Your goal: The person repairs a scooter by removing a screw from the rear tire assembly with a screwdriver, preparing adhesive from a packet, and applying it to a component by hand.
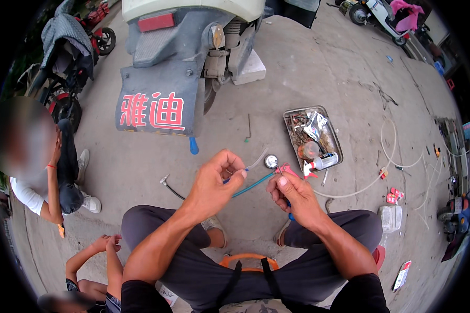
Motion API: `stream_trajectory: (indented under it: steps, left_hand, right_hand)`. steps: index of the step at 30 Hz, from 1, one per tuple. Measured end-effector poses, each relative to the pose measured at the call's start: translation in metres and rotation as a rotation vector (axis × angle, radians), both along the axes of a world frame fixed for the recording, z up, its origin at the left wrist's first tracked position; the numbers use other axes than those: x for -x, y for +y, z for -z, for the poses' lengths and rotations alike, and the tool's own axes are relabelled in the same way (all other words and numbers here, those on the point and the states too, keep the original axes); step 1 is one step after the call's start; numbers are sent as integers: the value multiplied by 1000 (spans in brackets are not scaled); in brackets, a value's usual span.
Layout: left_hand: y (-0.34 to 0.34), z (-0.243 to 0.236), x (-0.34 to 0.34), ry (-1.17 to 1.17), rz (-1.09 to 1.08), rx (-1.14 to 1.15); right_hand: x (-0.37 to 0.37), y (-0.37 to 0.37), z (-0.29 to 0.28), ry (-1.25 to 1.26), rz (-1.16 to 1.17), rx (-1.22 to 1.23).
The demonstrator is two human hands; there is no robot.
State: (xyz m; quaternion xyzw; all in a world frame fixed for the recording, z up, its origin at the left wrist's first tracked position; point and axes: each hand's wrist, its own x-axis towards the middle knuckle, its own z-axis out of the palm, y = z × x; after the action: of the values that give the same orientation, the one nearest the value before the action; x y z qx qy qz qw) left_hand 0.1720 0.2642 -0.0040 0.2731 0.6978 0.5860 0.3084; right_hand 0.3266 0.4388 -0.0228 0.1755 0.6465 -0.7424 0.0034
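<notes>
My left hand (214, 180) is closed in a pinch on a short, clear thin tube (260, 156) with a blue end, which points up to the right. Opposite it, my right hand (296, 195) is closed around a tool with a blue handle (291, 213); a small, thin metal piece (284, 169) shows at the fingertips. Just beyond the hands lies a tire inflator with a round gauge (271, 161) and a pink-red grip (309, 172). Its teal hose (253, 185) passes below my left hand, and a black hose end with a metal chuck (164, 179) shows farther left.
A scooter's rear with a dark mudguard flap (156, 99) stands ahead. Right of it sits a metal tray (339, 136) of small parts and a spray bottle (324, 161). A clear hose (350, 195) curves across the floor. Two people (31, 190) are at the left.
</notes>
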Motion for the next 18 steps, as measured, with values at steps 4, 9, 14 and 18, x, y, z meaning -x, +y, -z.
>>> stream_trajectory:
  steps: [4,9,14,18]
  left_hand:
    - [2,-2,-6,-133,41,-42]
    - [4,-9,-9,-200,99,-17]
    - [2,2,-10,-218,59,33]
    - [3,9,-9,-346,-6,-77]
  right_hand:
    - [0,3,-4,-61,-13,95]
    - [2,3,-7,-32,-9,99]
    - [2,2,-6,-11,53,138]
    - [2,1,-1,-40,36,64]
